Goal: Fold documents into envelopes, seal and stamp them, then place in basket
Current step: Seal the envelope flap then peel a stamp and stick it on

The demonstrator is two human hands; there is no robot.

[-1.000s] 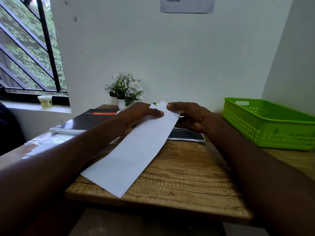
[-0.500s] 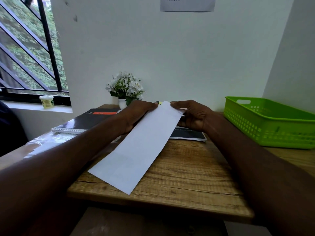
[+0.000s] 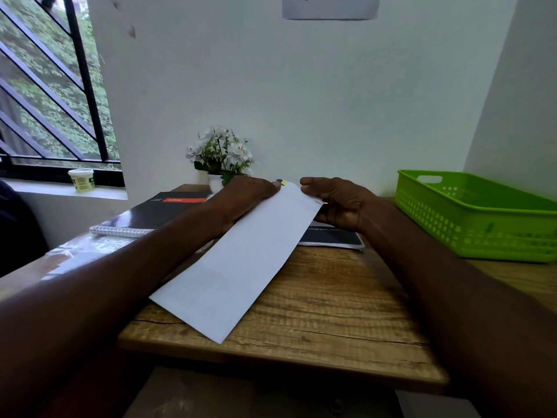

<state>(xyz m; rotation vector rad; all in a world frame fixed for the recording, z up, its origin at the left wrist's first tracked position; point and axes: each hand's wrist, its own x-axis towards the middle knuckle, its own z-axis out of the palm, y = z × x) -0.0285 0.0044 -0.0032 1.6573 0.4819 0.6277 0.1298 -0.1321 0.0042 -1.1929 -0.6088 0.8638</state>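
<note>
Both hands hold the far end of the paper [image 3: 241,263]: left hand [image 3: 244,200] and right hand [image 3: 337,203], fingers curled on its corners. It slants across the tabletop [image 3: 331,312]. Folding appears underway; next needs matched edges and a pressed crease. The basket [image 3: 470,215] waits right.

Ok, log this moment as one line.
stage: folding | left hand: holds white paper far end | right hand: holds same end | green basket: right, apart

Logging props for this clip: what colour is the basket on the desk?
Bright green basket, perforated sides, clearest in the head view.
</note>
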